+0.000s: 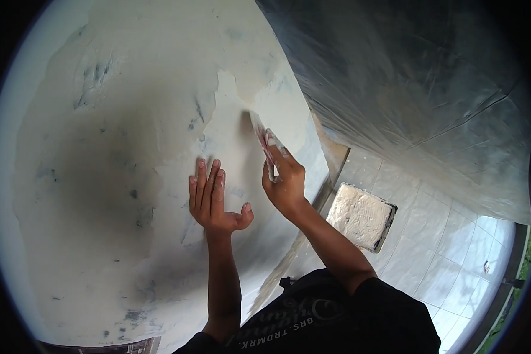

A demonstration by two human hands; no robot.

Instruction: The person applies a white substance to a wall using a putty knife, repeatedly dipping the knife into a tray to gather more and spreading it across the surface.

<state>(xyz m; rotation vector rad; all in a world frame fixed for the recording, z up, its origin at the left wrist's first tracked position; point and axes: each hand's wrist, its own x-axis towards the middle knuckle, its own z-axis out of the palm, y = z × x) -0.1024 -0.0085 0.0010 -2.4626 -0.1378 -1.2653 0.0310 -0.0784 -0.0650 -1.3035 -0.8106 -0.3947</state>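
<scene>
My right hand is closed round a putty knife smeared with white paste, its blade edge at the wall. A smooth, paler coat of filler with a ragged edge lies on the wall around and below the blade. To the left of the knife, my left hand is held against the wall surface, fingers stretched up and thumb out to the side, with nothing in it. White residue marks the fingers of both hands. Grey patches and dark specks show elsewhere on the wall.
On the tiled floor to the right sits a square container of white filler with a dark rim. Translucent plastic sheeting hangs at the upper right. A frame edge with grass beyond it shows at the far right.
</scene>
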